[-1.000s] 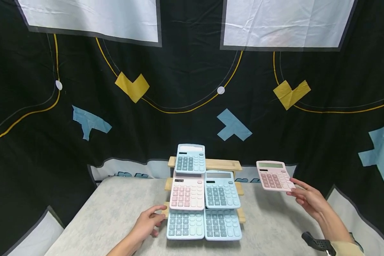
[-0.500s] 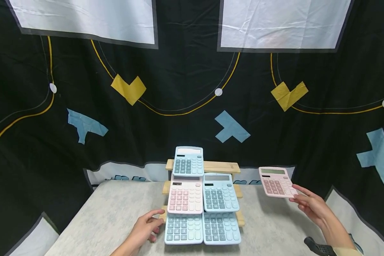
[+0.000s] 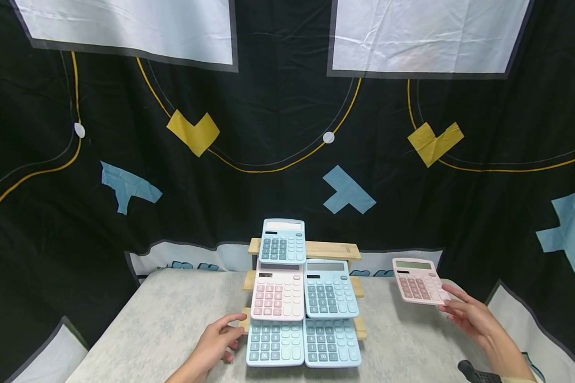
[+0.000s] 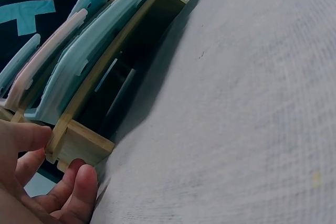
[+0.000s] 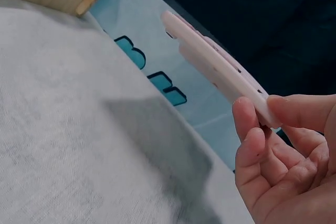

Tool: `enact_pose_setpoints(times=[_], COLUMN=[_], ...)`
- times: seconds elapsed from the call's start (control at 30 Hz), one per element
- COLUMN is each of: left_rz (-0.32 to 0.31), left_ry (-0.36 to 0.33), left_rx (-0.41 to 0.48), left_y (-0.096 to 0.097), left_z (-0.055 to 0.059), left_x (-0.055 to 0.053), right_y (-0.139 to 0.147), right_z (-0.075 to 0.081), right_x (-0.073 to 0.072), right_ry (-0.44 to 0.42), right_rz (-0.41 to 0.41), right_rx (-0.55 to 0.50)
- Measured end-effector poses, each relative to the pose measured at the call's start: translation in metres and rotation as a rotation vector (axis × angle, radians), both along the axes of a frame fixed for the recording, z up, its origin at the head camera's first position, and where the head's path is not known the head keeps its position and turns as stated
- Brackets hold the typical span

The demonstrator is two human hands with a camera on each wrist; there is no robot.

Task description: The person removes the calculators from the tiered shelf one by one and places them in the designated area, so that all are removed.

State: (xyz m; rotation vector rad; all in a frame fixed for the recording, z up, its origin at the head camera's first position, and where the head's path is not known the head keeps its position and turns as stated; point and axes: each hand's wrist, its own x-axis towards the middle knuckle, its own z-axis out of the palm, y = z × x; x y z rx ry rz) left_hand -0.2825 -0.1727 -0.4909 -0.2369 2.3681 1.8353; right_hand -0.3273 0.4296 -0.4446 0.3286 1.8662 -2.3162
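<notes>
In the head view my right hand [image 3: 476, 322] pinches a pink calculator [image 3: 414, 282] by its lower right corner, holding it raised over the table on the right. The right wrist view shows this pink calculator [image 5: 215, 64] edge-on, between thumb and fingers, its shadow on the cloth. My left hand [image 3: 213, 343] grips the left end of the lowest shelf of a wooden rack [image 4: 86, 142]. On the rack sit a light blue calculator [image 3: 282, 242] at the top left, a pink calculator [image 3: 278, 292] below it, and a blue calculator [image 3: 331, 290] beside that. Two blue calculators [image 3: 275, 343] fill the bottom row.
A grey cloth-covered table [image 3: 172, 303] spreads around the rack. Behind it hangs a black curtain [image 3: 268, 197] with yellow and blue patches. The top shelf's right part [image 3: 333, 250] shows bare wood. A dark watch strap [image 3: 479, 374] circles my right wrist.
My right hand has brought the pink calculator down and slightly to the right. The left hand stays at the rack's lower left end, and the rack's calculators keep their places.
</notes>
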Motion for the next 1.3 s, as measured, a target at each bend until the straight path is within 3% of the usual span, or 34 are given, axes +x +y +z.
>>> enact_pose_setpoints(times=[0.27, 0.43, 0.73, 1.3], left_rz=[0.002, -0.014, -0.016, -0.007], left_ry=[0.01, -0.002, -0.002, -0.023], left_rx=[-0.004, -0.001, 0.01, 0.005], left_y=[0.001, 0.0, -0.001, -0.002], left_z=[-0.001, -0.001, 0.0, 0.001], left_x=[0.0, 0.0, -0.001, -0.001], right_y=[0.012, 0.021, 0.032, 0.035], right_z=[-0.015, -0.025, -0.036, -0.038], right_x=[-0.001, 0.001, -0.002, -0.012], right_ry=[-0.009, -0.067, -0.087, -0.197], right_rz=[0.026, -0.014, -0.047, -0.073], right_rx=[-0.004, 0.009, 0.009, 0.145])
